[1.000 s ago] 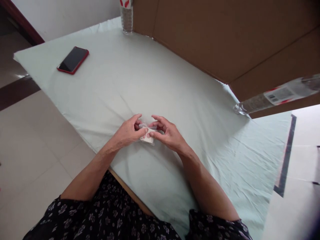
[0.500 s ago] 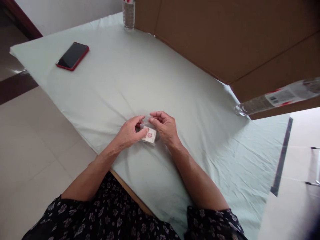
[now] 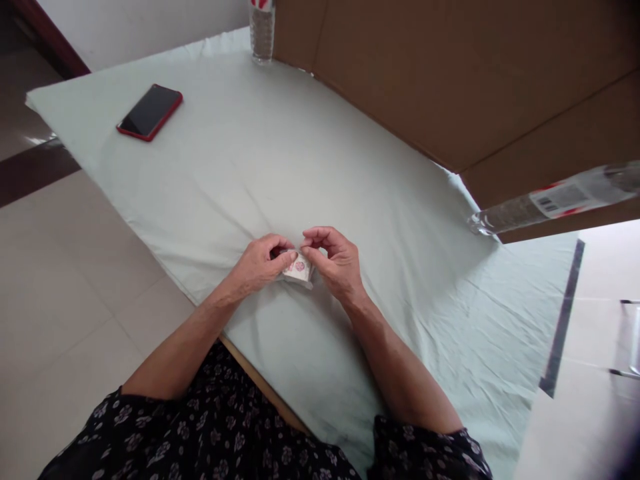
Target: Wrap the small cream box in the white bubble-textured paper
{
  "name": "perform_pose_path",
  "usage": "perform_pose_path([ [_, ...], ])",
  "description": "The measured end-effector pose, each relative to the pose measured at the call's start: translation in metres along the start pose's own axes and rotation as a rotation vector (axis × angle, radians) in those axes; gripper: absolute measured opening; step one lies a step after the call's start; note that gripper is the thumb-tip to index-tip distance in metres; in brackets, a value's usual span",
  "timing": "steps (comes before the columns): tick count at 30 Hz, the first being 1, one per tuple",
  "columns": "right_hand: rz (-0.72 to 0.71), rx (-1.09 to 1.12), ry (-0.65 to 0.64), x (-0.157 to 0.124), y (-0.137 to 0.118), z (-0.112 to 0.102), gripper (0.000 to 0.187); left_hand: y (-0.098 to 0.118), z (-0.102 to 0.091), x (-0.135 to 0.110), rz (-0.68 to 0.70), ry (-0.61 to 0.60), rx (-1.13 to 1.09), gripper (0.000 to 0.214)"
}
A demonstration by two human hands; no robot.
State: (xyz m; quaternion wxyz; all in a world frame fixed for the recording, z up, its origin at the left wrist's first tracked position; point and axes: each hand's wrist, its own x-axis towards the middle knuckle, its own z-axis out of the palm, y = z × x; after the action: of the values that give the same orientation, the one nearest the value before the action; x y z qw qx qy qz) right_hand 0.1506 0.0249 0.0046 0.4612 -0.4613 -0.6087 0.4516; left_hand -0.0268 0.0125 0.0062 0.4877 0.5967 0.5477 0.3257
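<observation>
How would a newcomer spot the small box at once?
Start at the pale green cloth and look to its edge nearest the wearer. There the left hand holds the small box in clear wrapping, with the right hand close beside it. Unlike the dark, red-rimmed phone or the clear bottles, it is whitish with reddish print.

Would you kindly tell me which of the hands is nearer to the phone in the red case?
Left: the left hand, below and right of the phone in the picture, holds a small box; the right hand is farther right.
</observation>
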Motion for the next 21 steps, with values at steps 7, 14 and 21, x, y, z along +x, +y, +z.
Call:
perform_pose_path([
  [7,-0.248,-0.347,-0.027,-0.015,0.001,-0.006,0.016,-0.004,0.003,-0.003,0.154,0.053,0.062,0.026],
  [14,-0.527,-0.511,-0.101,-0.028,-0.006,-0.014,0.020,-0.006,0.004,-0.004,0.198,0.097,0.090,0.023],
  [21,-0.234,-0.314,-0.040,-0.025,0.007,-0.038,0.044,-0.008,0.008,-0.005,0.152,0.158,-0.028,0.023],
])
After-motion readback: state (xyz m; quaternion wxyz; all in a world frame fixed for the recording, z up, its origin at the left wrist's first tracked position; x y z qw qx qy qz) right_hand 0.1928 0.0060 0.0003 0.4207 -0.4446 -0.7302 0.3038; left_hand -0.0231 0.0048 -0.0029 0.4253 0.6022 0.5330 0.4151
